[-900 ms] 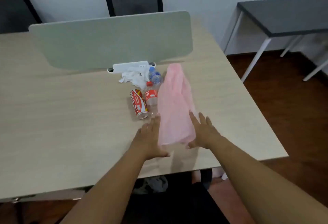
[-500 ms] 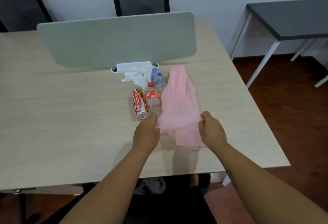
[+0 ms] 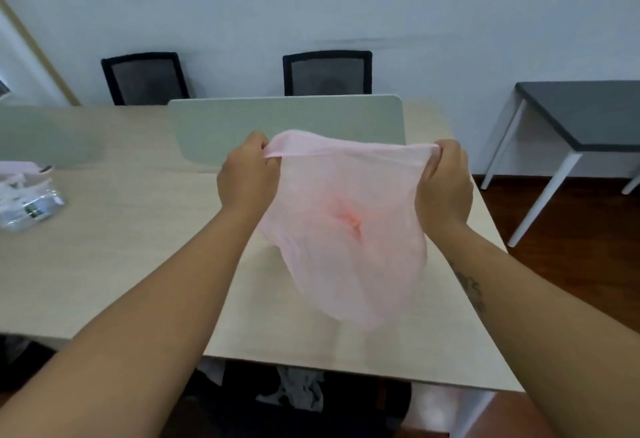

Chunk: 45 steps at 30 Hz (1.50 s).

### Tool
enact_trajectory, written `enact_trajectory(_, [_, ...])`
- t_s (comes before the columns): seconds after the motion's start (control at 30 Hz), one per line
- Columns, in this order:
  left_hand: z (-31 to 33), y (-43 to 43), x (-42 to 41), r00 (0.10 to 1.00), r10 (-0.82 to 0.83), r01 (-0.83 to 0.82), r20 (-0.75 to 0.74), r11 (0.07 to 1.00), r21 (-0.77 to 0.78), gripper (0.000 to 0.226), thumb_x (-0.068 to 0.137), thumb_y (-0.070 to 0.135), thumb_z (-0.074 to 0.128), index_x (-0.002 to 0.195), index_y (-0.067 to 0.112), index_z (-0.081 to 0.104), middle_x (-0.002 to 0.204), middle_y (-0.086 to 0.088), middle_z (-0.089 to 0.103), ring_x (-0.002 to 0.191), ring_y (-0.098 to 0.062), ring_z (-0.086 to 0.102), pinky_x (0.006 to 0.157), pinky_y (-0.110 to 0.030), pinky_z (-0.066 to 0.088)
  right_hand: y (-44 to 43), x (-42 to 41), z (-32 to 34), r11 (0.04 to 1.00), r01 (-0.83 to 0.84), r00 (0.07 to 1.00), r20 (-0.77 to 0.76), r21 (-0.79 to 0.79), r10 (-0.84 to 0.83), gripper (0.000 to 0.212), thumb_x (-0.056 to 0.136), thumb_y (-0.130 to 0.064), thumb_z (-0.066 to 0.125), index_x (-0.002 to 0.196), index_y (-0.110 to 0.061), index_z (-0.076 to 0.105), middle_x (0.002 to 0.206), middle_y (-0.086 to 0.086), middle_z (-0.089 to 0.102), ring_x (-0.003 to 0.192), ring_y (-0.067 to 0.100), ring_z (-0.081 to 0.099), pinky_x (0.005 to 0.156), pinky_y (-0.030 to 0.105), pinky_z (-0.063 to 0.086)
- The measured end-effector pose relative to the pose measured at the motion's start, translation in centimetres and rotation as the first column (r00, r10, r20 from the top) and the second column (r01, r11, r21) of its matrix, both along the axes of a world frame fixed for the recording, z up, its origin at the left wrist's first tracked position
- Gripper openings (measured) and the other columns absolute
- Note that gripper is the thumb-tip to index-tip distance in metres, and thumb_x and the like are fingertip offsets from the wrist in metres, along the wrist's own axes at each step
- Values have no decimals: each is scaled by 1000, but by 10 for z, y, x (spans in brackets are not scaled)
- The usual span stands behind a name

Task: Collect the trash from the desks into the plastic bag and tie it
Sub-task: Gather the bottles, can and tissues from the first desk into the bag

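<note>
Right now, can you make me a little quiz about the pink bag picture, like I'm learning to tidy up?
1. True or false: the pink plastic bag is lying flat on the desk.
2. How many hands have a grip on the bag's top edge?
3. Pick one: where is the clear wrapper trash? A) inside the bag B) on the desk at the far left C) on the dark side table

Key
1. False: it hangs in the air, lifted off the desk.
2. Two: the left hand and the right hand, one at each end.
3. B
</note>
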<state>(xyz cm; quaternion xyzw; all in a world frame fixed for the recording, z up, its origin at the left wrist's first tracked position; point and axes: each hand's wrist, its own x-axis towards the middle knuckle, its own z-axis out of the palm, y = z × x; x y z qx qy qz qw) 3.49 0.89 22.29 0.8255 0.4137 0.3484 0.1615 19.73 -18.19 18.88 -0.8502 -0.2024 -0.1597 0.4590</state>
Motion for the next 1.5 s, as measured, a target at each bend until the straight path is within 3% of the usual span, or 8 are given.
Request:
enact_trajectory(0.37, [56, 97, -147, 998, 47, -42, -32, 987, 156, 23, 93, 28, 43, 95, 13, 60, 87, -10, 61, 76, -31, 49, 65, -36, 41, 103, -94, 47, 969, -219, 969, 138, 114, 203, 33, 105, -32, 30, 94, -9, 51, 87, 7, 56, 76, 25, 52, 65, 37, 43])
enact_trajectory(0.5, [36, 149, -219, 997, 25, -13, -77, 988, 155, 22, 89, 33, 39, 87, 15, 52, 81, -10, 58, 75, -37, 51, 61, -38, 42, 155, -158, 28, 961, -254, 962, 128, 111, 239, 29, 105, -32, 31, 85, -15, 43, 80, 5, 53, 71, 27, 48, 60, 34, 33])
enact_trajectory(0.67, [-8, 195, -282, 972, -66, 65, -226, 998, -10, 41, 94, 59, 41, 105, 20, 42, 87, -7, 58, 76, -30, 52, 68, -40, 44, 221, -237, -22, 953, -300, 954, 9, 48, 300, 26, 101, -39, 37, 86, -20, 46, 79, -1, 55, 73, 25, 50, 61, 34, 32])
enact_trajectory(0.87, [-70, 233, -335, 966, -108, 46, -237, 966, -254, 34, 95, 50, 46, 121, 29, 37, 105, -14, 67, 91, -36, 62, 76, -42, 50, 255, -288, -109, 828, -391, 917, -90, -403, 389, 24, 101, -28, 43, 94, -10, 57, 96, 9, 53, 90, 31, 56, 64, 35, 38])
enact_trajectory(0.97, [-89, 241, -348, 937, -262, 172, -231, 922, -348, 68, 87, 61, 55, 144, 44, 23, 112, -6, 67, 99, -32, 64, 81, -40, 50, 259, -296, -132, 777, -424, 906, -231, -465, 355, 28, 102, -28, 38, 99, -9, 59, 101, 12, 53, 96, 33, 57, 72, 38, 44])
enact_trajectory(1.2, [-110, 247, -318, 691, -536, 355, -485, 836, -418, 109, 56, 79, 70, 148, 56, 15, 144, 11, 52, 125, -22, 55, 95, -38, 48, 264, -270, -158, 793, -422, 868, -447, -439, 215, 35, 103, -32, 30, 112, -9, 54, 112, 18, 57, 106, 37, 56, 82, 39, 44])
enact_trajectory(1.33, [-116, 247, -285, 704, -535, 388, -467, 841, -377, 72, 69, 72, 67, 135, 54, 43, 135, 15, 59, 117, -15, 58, 91, -34, 48, 259, -232, -170, 670, -539, 769, -623, -510, 144, 50, 101, -46, 35, 143, -19, 39, 139, 19, 41, 131, 41, 36, 106, 43, 32])
enact_trajectory(1.5, [-124, 250, -235, 755, -451, 316, -475, 886, -339, 48, 80, 66, 46, 117, 40, 62, 115, 2, 70, 100, -28, 65, 79, -36, 52, 255, -189, -170, 738, -543, 728, -663, -400, 176, 110, 66, -94, 31, 150, -23, 32, 157, 8, 28, 147, 30, 17, 117, 47, 19])
